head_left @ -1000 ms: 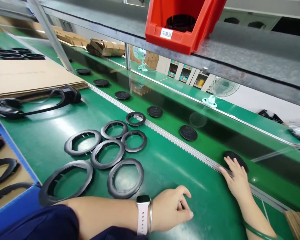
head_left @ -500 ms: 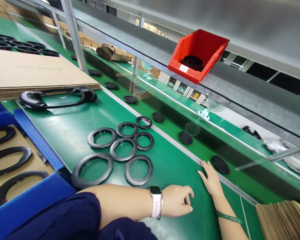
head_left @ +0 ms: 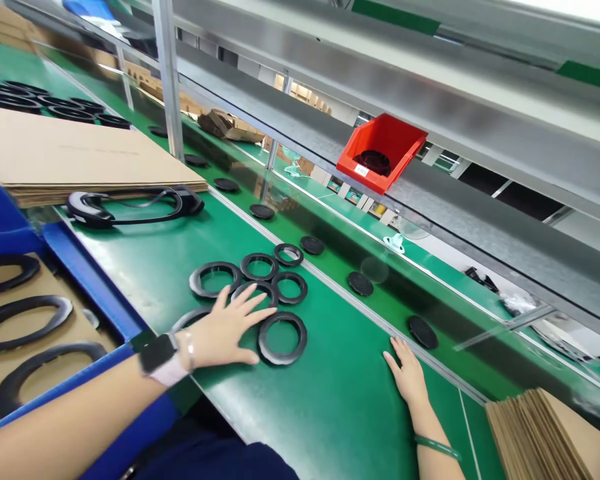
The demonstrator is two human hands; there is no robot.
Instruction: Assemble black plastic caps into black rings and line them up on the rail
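My left hand point(head_left: 225, 330), with a watch at the wrist, hovers over the black rings with its fingers spread and nothing held. Beneath its fingers a ring point(head_left: 276, 293) is partly covered, and another ring point(head_left: 193, 317) is mostly hidden behind the hand. Just right of the thumb lies a ring point(head_left: 304, 340) in full view. Several more, among them a ring point(head_left: 195, 283), lie close by on the green table point(head_left: 340, 400). My right hand point(head_left: 409, 375) rests near the metal rail point(head_left: 343, 291), fingers stretched out and empty. Beyond the rail, a black disc point(head_left: 423, 332) is nearest to it.
Several black discs line the green strip behind the rail. A blue bin point(head_left: 87, 280) with rings on cardboard stands at left. A headset-like strap point(head_left: 130, 220) lies before flat cardboard point(head_left: 80, 150). A red bin point(head_left: 347, 163) sits on the shelf; stacked cardboard point(head_left: 530, 433) is at right.
My left hand has swung left from the bare table to above the rings, its curled fingers now spread. My right hand stays by the rail. The view has shifted slightly.
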